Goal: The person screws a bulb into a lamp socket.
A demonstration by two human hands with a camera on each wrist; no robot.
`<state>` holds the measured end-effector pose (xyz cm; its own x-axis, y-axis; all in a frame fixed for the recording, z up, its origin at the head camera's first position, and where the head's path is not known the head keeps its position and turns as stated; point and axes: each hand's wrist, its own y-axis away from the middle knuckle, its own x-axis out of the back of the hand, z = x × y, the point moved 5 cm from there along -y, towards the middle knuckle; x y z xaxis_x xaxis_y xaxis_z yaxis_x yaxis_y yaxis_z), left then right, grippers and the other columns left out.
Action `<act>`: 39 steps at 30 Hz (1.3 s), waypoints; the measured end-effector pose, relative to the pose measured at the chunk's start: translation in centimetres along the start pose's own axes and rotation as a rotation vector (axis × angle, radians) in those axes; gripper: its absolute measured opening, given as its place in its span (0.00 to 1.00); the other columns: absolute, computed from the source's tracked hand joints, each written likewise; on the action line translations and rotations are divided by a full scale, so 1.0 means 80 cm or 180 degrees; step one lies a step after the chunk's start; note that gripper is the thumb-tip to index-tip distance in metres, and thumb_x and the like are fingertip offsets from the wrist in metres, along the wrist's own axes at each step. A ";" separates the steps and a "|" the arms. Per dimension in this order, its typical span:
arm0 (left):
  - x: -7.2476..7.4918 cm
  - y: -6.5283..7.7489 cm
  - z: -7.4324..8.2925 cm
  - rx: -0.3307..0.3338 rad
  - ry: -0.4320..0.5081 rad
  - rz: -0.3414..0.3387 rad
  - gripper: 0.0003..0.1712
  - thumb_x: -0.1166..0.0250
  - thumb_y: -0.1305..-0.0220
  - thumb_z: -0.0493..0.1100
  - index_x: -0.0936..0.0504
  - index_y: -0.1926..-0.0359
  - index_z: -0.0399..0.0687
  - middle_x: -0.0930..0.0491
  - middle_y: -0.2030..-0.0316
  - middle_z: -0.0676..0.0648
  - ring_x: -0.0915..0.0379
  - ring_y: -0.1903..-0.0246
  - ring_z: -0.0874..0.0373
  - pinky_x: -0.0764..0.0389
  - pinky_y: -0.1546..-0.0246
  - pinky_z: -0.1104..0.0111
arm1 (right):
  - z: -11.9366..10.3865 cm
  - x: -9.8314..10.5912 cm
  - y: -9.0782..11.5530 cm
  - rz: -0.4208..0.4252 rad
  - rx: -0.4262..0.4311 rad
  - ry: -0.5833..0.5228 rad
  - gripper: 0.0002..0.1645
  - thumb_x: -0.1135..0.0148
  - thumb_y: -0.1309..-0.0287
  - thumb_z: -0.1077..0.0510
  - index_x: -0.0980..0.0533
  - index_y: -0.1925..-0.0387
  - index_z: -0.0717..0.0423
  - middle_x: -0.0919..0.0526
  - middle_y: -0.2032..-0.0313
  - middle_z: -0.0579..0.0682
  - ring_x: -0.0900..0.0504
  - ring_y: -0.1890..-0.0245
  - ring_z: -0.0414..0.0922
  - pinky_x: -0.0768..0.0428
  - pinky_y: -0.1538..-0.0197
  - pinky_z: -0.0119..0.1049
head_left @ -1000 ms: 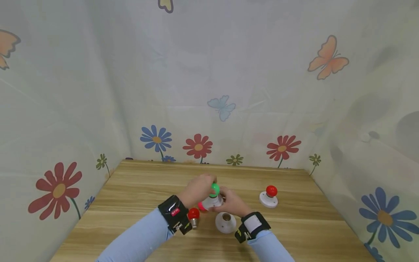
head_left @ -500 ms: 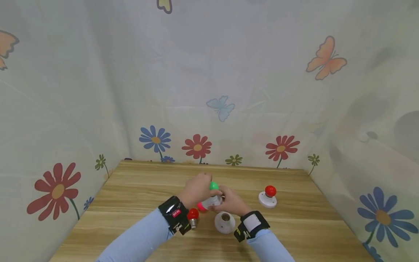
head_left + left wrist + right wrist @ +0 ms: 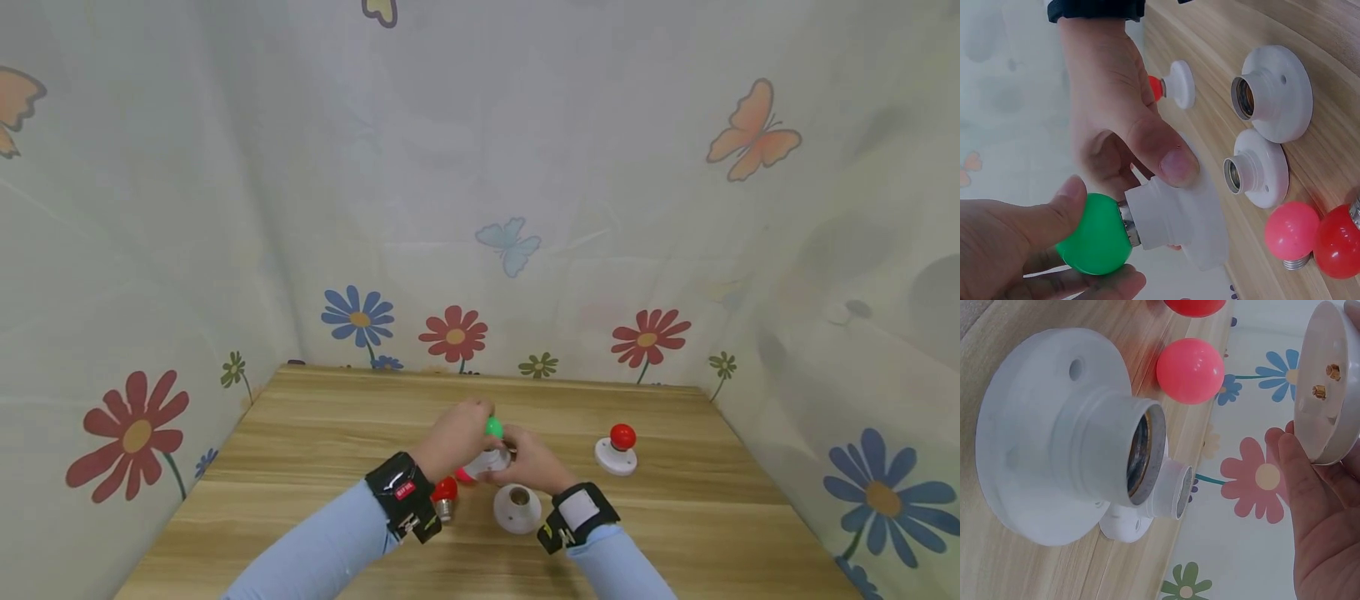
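Note:
My left hand (image 3: 459, 437) holds a green light bulb (image 3: 1094, 234) by its globe, thumb on one side and fingers on the other. The bulb's metal base sits at the mouth of a white round lamp holder (image 3: 1175, 219), with some metal still showing. That holder is gripped by my right hand (image 3: 531, 462), thumb on its front face. In the right wrist view its underside with brass screws (image 3: 1319, 392) faces the camera. Both hands are raised above the wooden table. How deep the bulb is threaded cannot be seen.
Two bare white lamp holders, a nearer one (image 3: 517, 509) and another (image 3: 1260, 169), stand on the table (image 3: 337, 517). Beside them lie a pink bulb (image 3: 1292, 230) and a red bulb (image 3: 445, 490). A holder with a red bulb (image 3: 622, 437) stands farther right.
The left fingers have shifted around the green bulb and cover more of it than a second ago. Both hands and the lamp holder stay in nearly the same place.

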<state>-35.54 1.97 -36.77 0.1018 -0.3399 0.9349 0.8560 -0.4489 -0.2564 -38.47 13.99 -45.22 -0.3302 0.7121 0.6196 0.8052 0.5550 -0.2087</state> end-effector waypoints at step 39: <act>-0.004 0.023 -0.178 0.1122 -0.0400 -0.0921 0.15 0.29 0.43 0.46 0.18 0.61 0.37 0.17 0.64 0.42 0.21 0.63 0.49 0.21 0.56 0.56 | 0.011 0.007 0.010 0.0281 -0.0047 0.0398 0.36 0.25 0.55 0.45 0.26 0.45 0.52 0.20 0.51 0.47 0.21 0.49 0.47 0.21 0.45 0.49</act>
<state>-41.17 -10.51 -41.07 -0.1243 -0.1297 0.9837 0.9759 -0.1951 0.0976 -38.43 15.24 -45.69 -0.1944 0.6982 0.6890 0.8359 0.4855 -0.2561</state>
